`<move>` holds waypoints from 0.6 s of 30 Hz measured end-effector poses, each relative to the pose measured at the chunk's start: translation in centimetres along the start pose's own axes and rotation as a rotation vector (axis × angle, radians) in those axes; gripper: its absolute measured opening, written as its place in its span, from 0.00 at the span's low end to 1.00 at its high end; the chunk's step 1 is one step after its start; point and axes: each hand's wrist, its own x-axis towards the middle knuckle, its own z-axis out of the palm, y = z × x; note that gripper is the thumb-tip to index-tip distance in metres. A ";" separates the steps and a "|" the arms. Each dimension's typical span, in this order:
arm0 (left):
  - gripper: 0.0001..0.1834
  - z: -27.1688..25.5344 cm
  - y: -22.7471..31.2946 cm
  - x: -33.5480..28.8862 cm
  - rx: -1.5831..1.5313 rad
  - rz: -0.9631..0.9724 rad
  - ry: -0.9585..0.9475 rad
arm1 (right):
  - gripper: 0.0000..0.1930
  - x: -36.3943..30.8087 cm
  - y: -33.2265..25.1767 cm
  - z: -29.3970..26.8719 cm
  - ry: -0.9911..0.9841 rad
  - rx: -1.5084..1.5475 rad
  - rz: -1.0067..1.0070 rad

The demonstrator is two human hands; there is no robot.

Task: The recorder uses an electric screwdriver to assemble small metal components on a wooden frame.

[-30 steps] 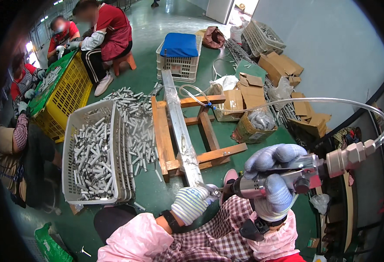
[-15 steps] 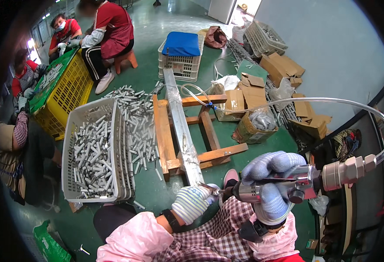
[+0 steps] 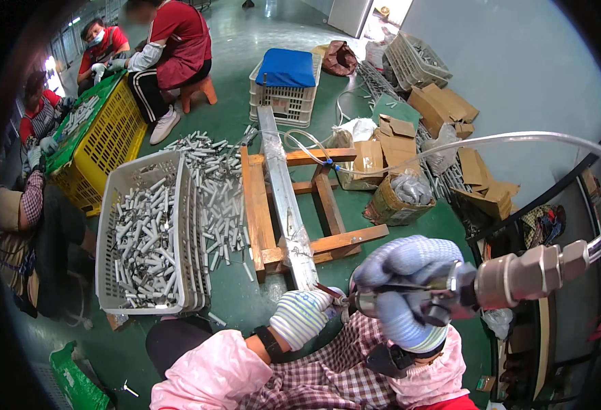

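Air tool (image 3: 461,290): near side, right of center, roughly level, nose pointing left. Right hand (image 3: 410,290), gloved, is wrapped around its body. Metal coupling (image 3: 512,279) on the tool's right end, clear hose (image 3: 519,137) arching off it. Left hand (image 3: 300,320), striped glove, pinches a small metal part (image 3: 341,299) at the tool's nose; can't tell if nose and part touch. Left hand is at the near end of a metal bar (image 3: 283,198), which lies lengthwise over a wooden frame (image 3: 252,219) on the green floor (image 3: 239,307).

Left of frame: loose pile of gray cylinders (image 3: 225,205) on the floor, then stacked white baskets (image 3: 102,273), top one filled with similar pieces. Far left: co-workers around a yellow crate (image 3: 119,137). Far center: white crate (image 3: 283,106), blue cover (image 3: 287,67) on top. Right of frame: open cardboard box (image 3: 389,212), gray plastic bag inside.
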 end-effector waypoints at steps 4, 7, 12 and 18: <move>0.15 0.5 -0.7 -0.3 -0.133 0.009 -0.018 | 0.18 0.8 0.0 1.2 -0.083 -0.090 -0.040; 0.16 0.2 -0.6 -0.3 -0.076 0.032 -0.025 | 0.18 0.6 -0.6 1.7 -0.061 -0.131 0.020; 0.14 0.0 -0.4 -0.3 -0.045 0.048 0.010 | 0.16 1.0 -0.2 2.1 -0.030 -0.128 0.009; 0.08 -0.2 0.0 -0.2 -0.142 0.014 0.042 | 0.20 1.1 0.8 1.1 -0.135 -0.153 -0.039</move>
